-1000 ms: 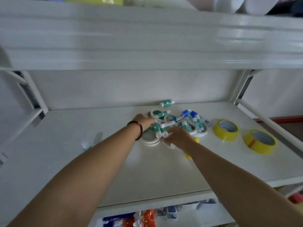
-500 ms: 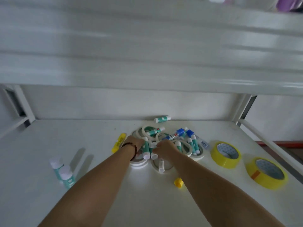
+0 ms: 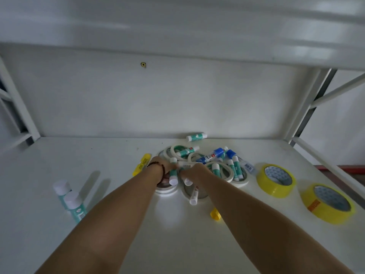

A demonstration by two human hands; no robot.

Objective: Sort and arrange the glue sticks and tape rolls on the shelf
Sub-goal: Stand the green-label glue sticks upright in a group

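Gripping, apparently, green glue sticks (image 3: 173,173): left hand (image 3: 161,166) over pile.

White shelf board (image 3: 59,244), back panel behind. Left near: two teal glue sticks (image 3: 69,200) upright, white caps, just beside each other. Centre far: heap of white tape rolls (image 3: 231,175) lying flat, teal and blue glue sticks (image 3: 217,154) across them. One teal stick (image 3: 197,136) alone by the back panel. Yellow glue stick (image 3: 141,164) flat at the heap's left edge. Small yellow piece (image 3: 215,214) near of the heap, partly hidden by an arm. Right: two yellow tape rolls (image 3: 276,180) flat, well apart from the heap, second one (image 3: 327,203) nearer and further right.
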